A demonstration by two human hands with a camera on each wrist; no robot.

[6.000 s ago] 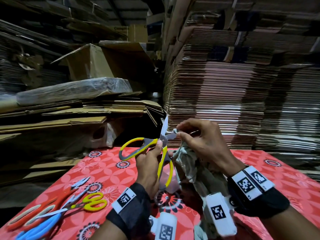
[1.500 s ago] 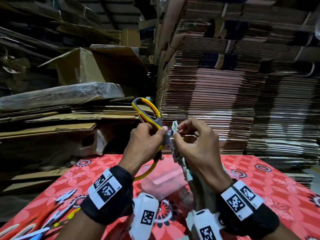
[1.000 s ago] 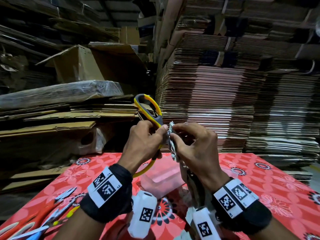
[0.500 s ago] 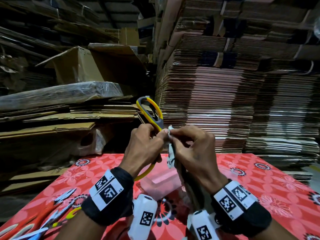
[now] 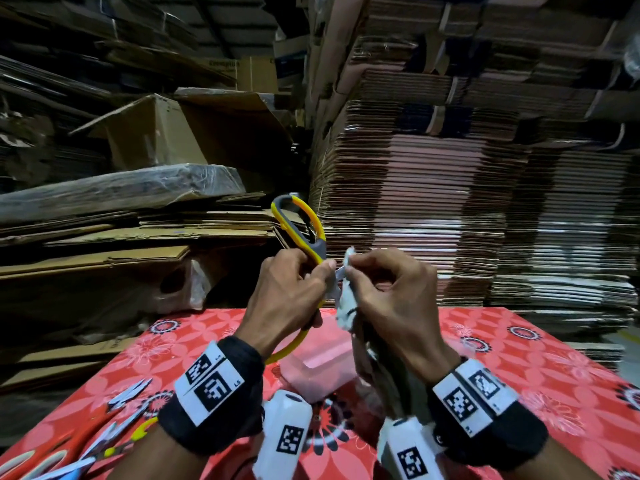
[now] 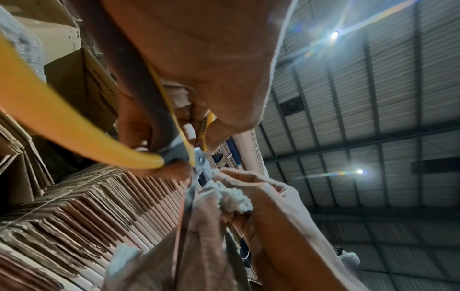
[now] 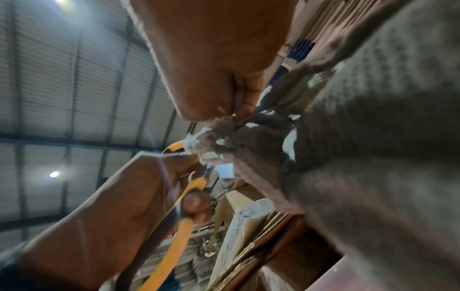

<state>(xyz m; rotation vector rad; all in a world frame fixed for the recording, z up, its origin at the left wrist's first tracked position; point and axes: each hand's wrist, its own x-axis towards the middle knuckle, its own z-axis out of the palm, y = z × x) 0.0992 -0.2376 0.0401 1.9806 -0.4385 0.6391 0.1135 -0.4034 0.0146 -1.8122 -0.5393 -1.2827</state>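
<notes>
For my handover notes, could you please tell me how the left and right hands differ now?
The left hand grips yellow-handled scissors; the right hand pinches a grey cloth. The left hand's scissors point a handle loop upward; the right hand's cloth hangs down. Both hover above the table.

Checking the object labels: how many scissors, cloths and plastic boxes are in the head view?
Scissors: 4, the yellow-grey pair in the left hand, plus orange pair, blue pair and small yellow pair on the table.
Cloth: 1, in the right hand.
Clear plastic box: 1.
Total: 6.
</notes>
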